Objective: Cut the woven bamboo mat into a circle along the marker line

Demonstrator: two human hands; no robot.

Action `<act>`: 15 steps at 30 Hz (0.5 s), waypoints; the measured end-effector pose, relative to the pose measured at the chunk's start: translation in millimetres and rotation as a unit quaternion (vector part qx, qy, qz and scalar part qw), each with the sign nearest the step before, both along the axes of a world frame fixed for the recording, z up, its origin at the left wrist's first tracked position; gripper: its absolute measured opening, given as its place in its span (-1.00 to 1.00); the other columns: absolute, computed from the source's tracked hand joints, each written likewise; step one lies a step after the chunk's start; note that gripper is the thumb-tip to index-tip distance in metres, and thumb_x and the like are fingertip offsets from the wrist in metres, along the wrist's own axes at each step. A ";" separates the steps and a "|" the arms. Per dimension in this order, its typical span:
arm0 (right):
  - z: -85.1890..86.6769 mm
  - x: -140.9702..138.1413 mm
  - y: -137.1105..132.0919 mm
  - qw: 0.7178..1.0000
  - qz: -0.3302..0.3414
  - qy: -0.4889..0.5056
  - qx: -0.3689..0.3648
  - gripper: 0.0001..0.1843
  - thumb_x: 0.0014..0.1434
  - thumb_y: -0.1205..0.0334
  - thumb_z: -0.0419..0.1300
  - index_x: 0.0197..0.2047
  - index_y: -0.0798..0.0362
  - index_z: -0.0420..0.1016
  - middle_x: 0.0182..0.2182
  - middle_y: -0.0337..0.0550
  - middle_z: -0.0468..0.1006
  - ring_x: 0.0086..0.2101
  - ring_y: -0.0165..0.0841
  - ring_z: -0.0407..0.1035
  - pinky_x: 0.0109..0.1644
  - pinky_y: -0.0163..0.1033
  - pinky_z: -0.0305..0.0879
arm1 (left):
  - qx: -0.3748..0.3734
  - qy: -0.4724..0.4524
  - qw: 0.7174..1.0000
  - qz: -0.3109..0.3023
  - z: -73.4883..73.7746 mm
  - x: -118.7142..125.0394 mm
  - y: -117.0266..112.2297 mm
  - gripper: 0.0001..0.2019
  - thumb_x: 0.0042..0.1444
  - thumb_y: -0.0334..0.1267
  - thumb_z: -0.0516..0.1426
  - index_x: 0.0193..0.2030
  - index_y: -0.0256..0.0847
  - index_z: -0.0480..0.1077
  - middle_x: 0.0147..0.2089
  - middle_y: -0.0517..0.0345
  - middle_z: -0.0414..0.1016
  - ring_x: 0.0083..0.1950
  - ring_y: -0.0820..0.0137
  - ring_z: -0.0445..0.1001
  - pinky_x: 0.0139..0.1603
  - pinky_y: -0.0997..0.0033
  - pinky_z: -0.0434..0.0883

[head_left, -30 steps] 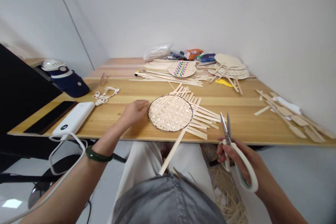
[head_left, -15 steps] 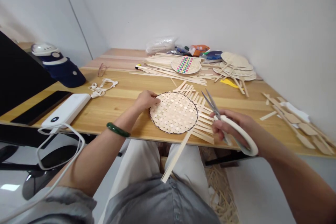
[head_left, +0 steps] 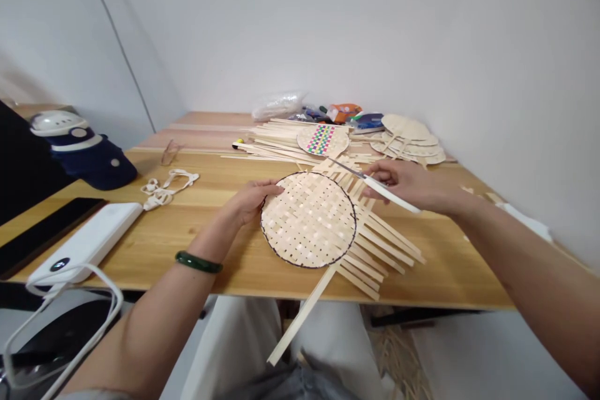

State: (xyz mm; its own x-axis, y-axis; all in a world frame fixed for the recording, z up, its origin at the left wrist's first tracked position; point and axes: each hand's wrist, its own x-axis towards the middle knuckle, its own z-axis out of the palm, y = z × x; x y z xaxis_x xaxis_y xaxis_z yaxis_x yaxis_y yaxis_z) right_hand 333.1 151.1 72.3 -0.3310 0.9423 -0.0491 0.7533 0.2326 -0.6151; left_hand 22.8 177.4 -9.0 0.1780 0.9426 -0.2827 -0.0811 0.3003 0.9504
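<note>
A round woven bamboo panel (head_left: pixel 307 222) with a dark outlined edge is at the front of the table. Loose strip ends (head_left: pixel 382 244) fan out from its right side, and one long strip (head_left: pixel 302 315) hangs past the table edge. My left hand (head_left: pixel 255 197) pinches the panel's upper left rim, thumb on top. In my right hand (head_left: pixel 391 181) are white-handled scissors (head_left: pixel 389 192), their blades pointing left over the strips at the panel's upper right. The blades look nearly closed together.
Behind lie bamboo strips (head_left: pixel 276 144), a fan with a coloured pattern (head_left: pixel 323 139) and stacked round fans (head_left: pixel 410 137). To the left are a blue bottle (head_left: pixel 89 159), a white power bank (head_left: pixel 89 244) with its cable, and a white cord (head_left: pixel 171 187). Strip scraps (head_left: pixel 403 362) litter the floor.
My right hand has moved up and left with the scissors, from beside the strips to over them; the blades have come together. The view has tilted upward. My left hand still grips the rim.
</note>
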 end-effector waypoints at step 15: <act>-0.7 18.1 12.2 0.985 -0.139 -0.036 0.095 -0.38 0.02 -0.24 0.32 -0.05 0.09 0.51 -0.15 0.03 0.62 -0.23 -0.20 0.46 -0.15 -0.15 0.28 | -0.027 -0.059 0.995 0.074 -14.7 -4.2 16.3 -0.91 -0.07 -0.41 0.27 -0.35 -0.32 0.55 -0.38 0.02 0.64 -0.40 0.33 0.55 -0.32 0.36 0.49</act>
State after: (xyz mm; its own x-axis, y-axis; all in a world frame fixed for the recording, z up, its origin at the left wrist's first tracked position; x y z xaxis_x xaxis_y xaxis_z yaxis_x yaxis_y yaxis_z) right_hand 351.2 163.3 71.7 -0.0610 0.9904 0.1240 0.8439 0.1175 -0.5234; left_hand 18.6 193.7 -23.8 0.0742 0.9450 -0.3184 -0.2384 0.3268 0.9145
